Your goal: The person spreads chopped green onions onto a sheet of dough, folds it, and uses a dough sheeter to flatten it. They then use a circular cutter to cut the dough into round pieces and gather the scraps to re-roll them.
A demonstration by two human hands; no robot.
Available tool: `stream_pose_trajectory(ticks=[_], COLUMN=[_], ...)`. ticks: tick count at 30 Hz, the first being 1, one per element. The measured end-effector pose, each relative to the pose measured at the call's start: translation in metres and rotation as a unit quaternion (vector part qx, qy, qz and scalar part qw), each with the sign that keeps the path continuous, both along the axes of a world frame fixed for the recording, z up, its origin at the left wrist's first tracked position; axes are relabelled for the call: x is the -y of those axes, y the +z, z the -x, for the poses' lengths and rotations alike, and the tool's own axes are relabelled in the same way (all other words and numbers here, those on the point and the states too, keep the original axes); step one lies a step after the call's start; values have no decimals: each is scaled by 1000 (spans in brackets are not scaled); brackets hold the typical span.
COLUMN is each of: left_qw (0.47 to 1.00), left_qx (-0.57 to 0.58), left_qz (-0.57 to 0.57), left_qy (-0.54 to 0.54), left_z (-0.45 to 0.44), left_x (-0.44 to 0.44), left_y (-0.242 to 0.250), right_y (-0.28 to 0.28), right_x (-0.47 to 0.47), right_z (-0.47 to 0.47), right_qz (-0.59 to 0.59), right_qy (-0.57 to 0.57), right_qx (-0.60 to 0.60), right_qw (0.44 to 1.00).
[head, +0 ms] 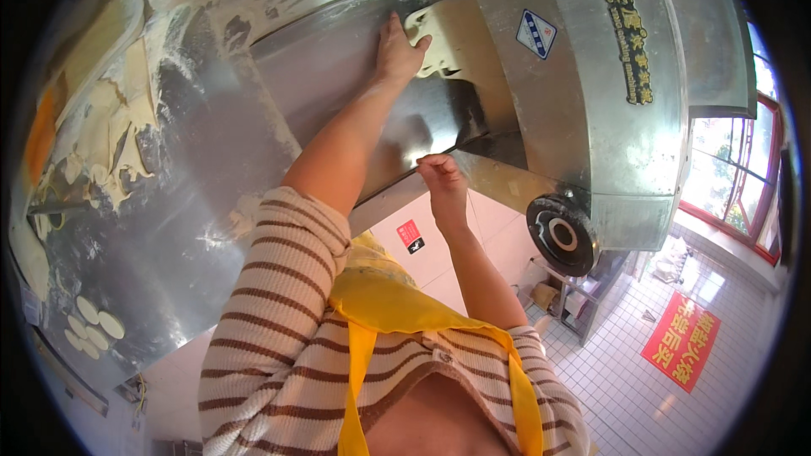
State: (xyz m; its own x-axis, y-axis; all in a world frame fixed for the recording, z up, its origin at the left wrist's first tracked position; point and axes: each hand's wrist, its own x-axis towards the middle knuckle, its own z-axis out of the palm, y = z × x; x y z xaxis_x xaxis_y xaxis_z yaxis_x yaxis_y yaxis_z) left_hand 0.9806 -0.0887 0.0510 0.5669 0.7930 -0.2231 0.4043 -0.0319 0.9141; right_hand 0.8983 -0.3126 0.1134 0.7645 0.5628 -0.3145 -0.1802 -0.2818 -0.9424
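A pale, ragged-edged dough sheet (440,35) lies on the metal of a dough-rolling machine (608,152), at the inner end of its smooth metal feed tray (317,82). My left hand (402,54) reaches over the tray, thumb spread from the fingers, at the near edge of the dough; whether it touches the dough is unclear. Closer to my body, my right hand (445,183) is beside the tray's side edge with its fingers curled in. Nothing shows between those fingers.
To the left stretches a floured metal worktable (209,202), with torn dough strips (114,126) and several flat dough rounds (95,329). A black pulley-like wheel (562,234) juts from the machine at the right. Beyond it stands a metal rack (589,304) on the tiled floor.
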Motion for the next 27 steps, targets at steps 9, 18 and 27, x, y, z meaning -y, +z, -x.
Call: stream_pose_trajectory(ticks=[9, 18, 27], left_qw=[990, 964, 972], left_qx=[-50, 48, 133], left_qz=[-31, 261, 192], left_qy=[-132, 13, 11], left_z=[28, 222, 188], left_x=[-26, -39, -35], left_y=[-21, 23, 48], right_y=[-5, -58, -73], right_x=[-55, -112, -88], right_z=[-72, 3, -38], right_qz=[-15, -12, -87], right_qy=[-43, 129, 12], right_qx=[135, 224, 144], right_qw=[990, 966, 986])
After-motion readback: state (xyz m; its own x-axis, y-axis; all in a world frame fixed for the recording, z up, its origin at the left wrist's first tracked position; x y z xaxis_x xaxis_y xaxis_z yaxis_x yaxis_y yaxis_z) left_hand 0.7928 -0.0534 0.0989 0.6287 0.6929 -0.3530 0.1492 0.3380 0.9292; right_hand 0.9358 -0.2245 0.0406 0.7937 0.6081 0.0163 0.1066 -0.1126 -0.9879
